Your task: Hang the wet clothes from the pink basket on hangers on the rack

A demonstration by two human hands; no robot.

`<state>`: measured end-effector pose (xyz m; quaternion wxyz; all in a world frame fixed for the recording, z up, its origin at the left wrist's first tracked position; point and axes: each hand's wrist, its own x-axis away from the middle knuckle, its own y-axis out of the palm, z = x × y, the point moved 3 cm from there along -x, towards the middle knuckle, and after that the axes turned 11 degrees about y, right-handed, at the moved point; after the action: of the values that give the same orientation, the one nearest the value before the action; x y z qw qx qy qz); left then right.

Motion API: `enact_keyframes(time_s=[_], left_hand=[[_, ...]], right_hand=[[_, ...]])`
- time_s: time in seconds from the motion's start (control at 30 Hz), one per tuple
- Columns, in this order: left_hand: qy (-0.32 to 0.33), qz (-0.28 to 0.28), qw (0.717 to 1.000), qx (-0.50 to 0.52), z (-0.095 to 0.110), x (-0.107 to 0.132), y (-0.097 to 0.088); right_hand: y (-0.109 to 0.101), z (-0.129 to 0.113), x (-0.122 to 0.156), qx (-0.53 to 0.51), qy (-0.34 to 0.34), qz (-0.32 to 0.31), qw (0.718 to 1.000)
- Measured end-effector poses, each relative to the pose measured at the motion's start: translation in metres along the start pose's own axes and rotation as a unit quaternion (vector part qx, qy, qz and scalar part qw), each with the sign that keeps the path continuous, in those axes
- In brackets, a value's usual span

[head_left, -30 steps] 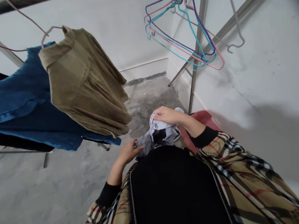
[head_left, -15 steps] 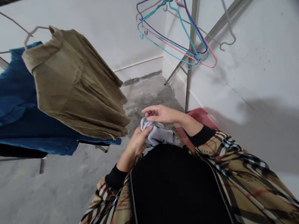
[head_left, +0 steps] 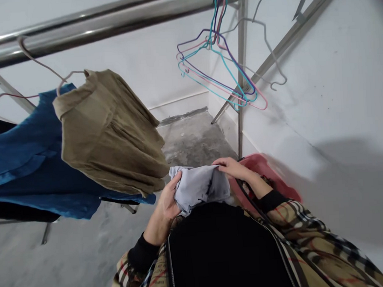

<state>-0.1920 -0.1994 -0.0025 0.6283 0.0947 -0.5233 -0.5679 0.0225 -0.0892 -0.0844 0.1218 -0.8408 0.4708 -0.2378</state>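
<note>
A light grey piece of cloth [head_left: 198, 184] with dark marks is stretched between my two hands, in front of my chest. I cannot make out what kind of garment it is. My left hand [head_left: 169, 199] grips its left edge, thumb on top. At the upper right corner, the fingers of my right hand [head_left: 233, 167] pinch the fabric. The lower part of the cloth is hidden behind my black top.
Overhead runs a metal rail [head_left: 108, 25]. From it hang an olive shirt [head_left: 110, 130] and a blue garment [head_left: 34, 156] on the left, and several coloured hangers [head_left: 220, 73] ahead. A pink basket [head_left: 276, 177] stands at the right, by the wall. Metal legs [head_left: 242, 128] rise ahead.
My right hand has come down to the right and taken hold of the cloth's corner. The bunched cloth is now spread out. My view has tilted up, bringing the rail into sight.
</note>
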Motion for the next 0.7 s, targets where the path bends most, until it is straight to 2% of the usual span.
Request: enact_keyframes(time_s=[0.07, 0.1, 0.17, 0.27, 0.33, 0.43, 0.57, 0.7], left_hand=[[0.009, 0.022, 1.0, -0.001, 0.002, 0.003, -0.003], [0.012, 0.034, 0.999, -0.004, 0.003, 0.004, -0.003], [0.018, 0.045, 0.999, -0.006, 0.004, 0.007, -0.002], [0.027, 0.064, 0.998, -0.005, 0.004, 0.009, 0.0], [0.035, 0.071, 0.997, -0.003, 0.005, 0.01, 0.0], [0.04, 0.069, 0.997, 0.006, 0.006, 0.012, -0.002], [0.043, 0.056, 0.997, 0.013, 0.007, 0.014, -0.007], [0.048, 0.044, 0.998, 0.015, 0.009, 0.017, -0.009]], right_hand=[[-0.038, -0.027, 0.001, 0.025, -0.049, 0.144, 0.988], [-0.056, -0.043, 0.004, 0.043, -0.083, 0.225, 0.97], [-0.086, -0.078, 0.01, 0.086, -0.144, 0.359, 0.918], [-0.116, -0.126, 0.011, 0.197, -0.164, 0.472, 0.843], [-0.126, -0.15, 0.005, 0.281, -0.136, 0.496, 0.81], [-0.135, -0.169, -0.012, 0.366, -0.073, 0.494, 0.785], [-0.144, -0.174, -0.034, 0.389, 0.004, 0.484, 0.784], [-0.153, -0.175, -0.046, 0.364, 0.029, 0.469, 0.804]])
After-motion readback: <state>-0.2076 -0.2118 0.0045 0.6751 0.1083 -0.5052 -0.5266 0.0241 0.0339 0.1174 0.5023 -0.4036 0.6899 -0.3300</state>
